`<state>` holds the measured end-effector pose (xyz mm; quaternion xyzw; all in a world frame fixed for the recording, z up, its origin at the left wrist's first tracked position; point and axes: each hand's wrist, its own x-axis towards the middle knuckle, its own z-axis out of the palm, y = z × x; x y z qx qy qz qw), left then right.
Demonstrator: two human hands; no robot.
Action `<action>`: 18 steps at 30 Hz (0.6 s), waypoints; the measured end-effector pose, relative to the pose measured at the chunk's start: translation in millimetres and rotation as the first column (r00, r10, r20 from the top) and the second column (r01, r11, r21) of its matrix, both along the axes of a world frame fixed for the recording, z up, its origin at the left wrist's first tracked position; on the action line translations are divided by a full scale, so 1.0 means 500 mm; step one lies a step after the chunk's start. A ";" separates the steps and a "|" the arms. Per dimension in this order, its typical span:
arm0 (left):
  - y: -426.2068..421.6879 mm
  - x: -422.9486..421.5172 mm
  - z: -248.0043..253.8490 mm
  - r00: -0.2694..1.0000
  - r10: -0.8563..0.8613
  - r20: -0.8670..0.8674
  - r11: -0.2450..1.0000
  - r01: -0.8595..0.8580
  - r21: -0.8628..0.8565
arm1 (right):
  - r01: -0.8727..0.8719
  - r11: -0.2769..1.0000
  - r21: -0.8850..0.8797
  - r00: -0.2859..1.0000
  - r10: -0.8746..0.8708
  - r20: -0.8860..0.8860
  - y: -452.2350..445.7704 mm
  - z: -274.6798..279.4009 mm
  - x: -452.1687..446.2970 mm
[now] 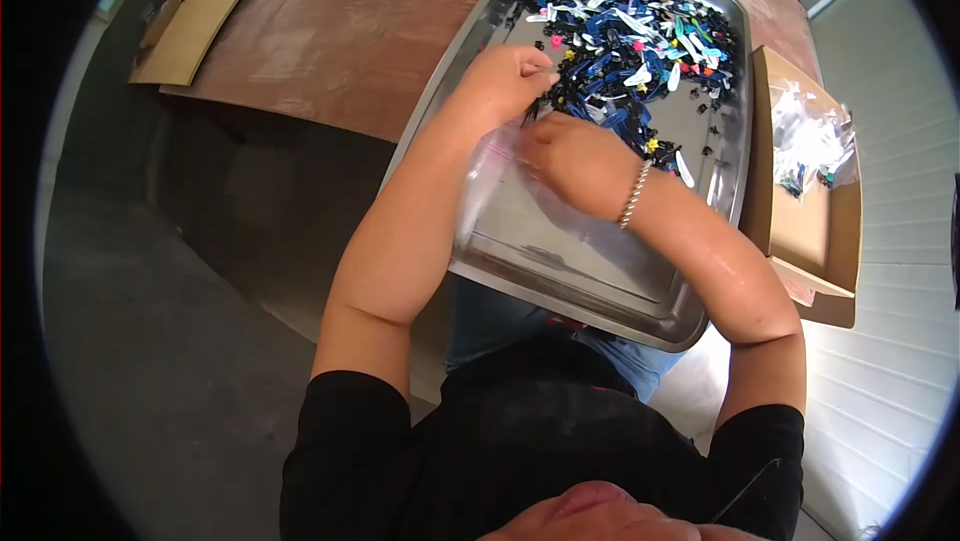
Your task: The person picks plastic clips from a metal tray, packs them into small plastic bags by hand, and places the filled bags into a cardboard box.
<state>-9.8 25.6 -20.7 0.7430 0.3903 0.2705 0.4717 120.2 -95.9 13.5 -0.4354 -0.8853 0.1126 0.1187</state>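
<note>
A steel tray (600, 313) in front of me holds a heap of small hair clips (640, 36), mostly black and dark blue, with white, yellow, pink and green ones among them. My left hand (505, 86) is over the tray's left side, thumb and fingertips pinched together; what lies between them is too small to make out. Just below and to the right, my right hand (580, 166), with a beaded bracelet at the wrist, is curled and slightly blurred. Its fingers close on a clear plastic bag (485, 191), which hangs over the tray's near part.
An open cardboard box (805, 231) stands right of the tray, with filled clear bags (812, 141) inside. The tray's far part is on a reddish-brown table (330, 31). A wooden board (205, 16) lies at the far left; a white ribbed wall (900, 261) is at the right.
</note>
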 end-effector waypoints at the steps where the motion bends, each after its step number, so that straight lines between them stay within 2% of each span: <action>1: -0.004 0.001 0.003 1.000 -0.004 -0.010 1.000 0.004 -0.023 | -0.036 0.997 0.074 0.994 0.028 0.105 0.002 -0.018 -0.013; 2: -0.007 0.004 0.005 1.000 -0.010 -0.018 0.999 0.009 -0.049 | -0.042 0.997 0.068 0.994 0.035 0.105 -0.001 -0.032 -0.020; 4: -0.015 0.005 0.019 0.999 -0.003 -0.050 0.997 0.000 -0.074 | -0.038 0.970 0.238 0.961 -0.030 0.275 -0.009 -0.054 -0.031; 5: -0.015 0.005 0.016 0.999 -0.023 -0.033 0.999 0.021 -0.049 | -0.048 0.973 0.227 0.961 -0.018 0.278 -0.010 -0.062 -0.031; 7: -0.014 0.006 0.011 0.999 -0.031 -0.014 0.999 0.031 -0.032 | 0.024 0.952 0.304 0.976 -0.088 0.199 -0.012 -0.074 -0.021; 10: -0.014 0.003 0.007 0.997 -0.064 -0.042 0.997 0.065 0.029 | 0.034 0.929 0.369 0.975 -0.111 0.190 0.003 -0.077 -0.002; 12: -0.015 0.005 0.009 0.998 -0.065 0.010 0.995 0.065 -0.078 | 0.035 0.925 0.379 0.986 -0.095 0.139 0.017 -0.082 0.007; 15: -0.014 0.002 0.012 0.995 -0.029 0.097 0.993 0.040 -0.113 | 0.041 0.924 0.379 0.994 -0.078 0.082 0.026 -0.060 0.022; 18: -0.006 0.000 0.023 0.998 0.014 0.057 0.997 -0.009 -0.077 | 0.077 0.907 0.415 0.996 -0.085 0.001 0.028 -0.011 0.048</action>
